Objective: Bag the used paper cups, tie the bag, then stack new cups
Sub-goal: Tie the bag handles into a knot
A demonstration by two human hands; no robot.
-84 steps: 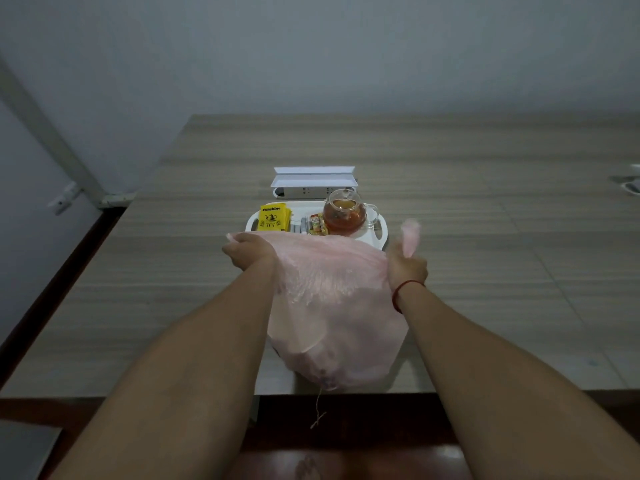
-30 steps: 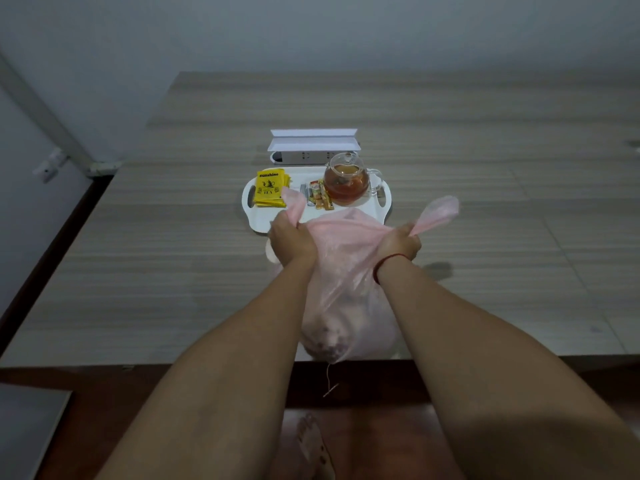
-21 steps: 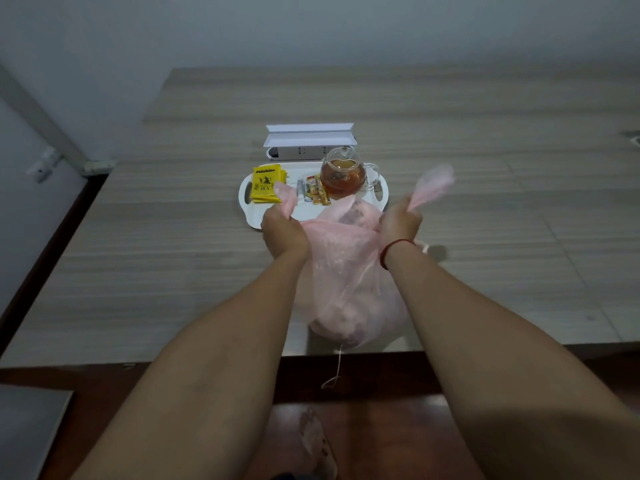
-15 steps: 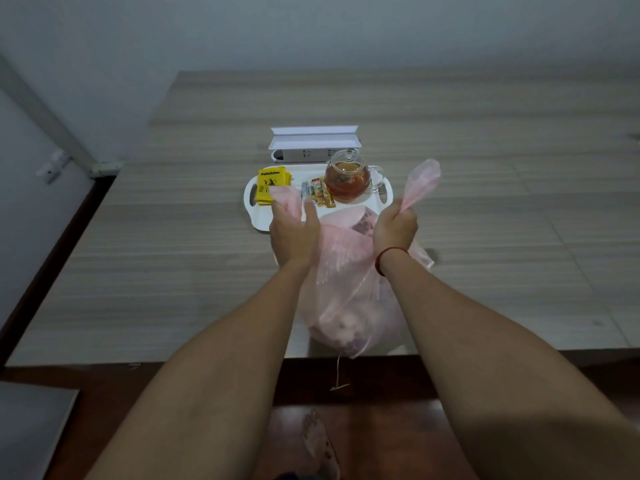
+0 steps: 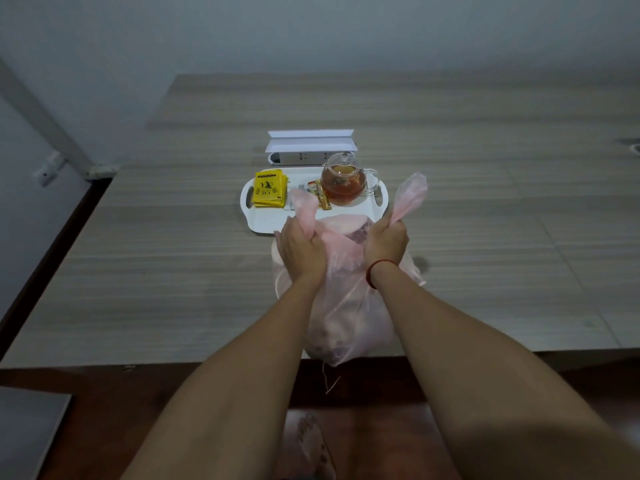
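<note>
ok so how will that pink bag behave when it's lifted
Probably floppy: the pink bag sags and creases below the left hand and right hand gripping its handles. Likely light: thin see-through film, loose bulge.

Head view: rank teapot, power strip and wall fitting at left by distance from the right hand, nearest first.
From the right hand, which grips the pink bag:
1. Glass teapot, just beyond, on the tray.
2. White power strip, behind the tray, farther back.
3. Wall fitting, far left.
</note>
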